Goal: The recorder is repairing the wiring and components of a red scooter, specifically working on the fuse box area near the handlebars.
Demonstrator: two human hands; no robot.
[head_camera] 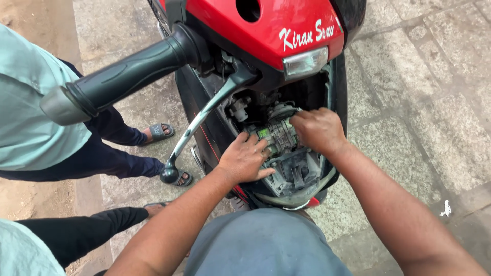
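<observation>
Scooter front (286,30) panel already off; left hand (244,159) and right hand (319,130) both grip the exposed grey metal part (279,135), still mounted.

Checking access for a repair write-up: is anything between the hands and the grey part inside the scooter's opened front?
Nothing visible. Both the left hand and the right hand already rest on the grey part in the open cavity. The brake lever passes to the left, clear of them.
</observation>
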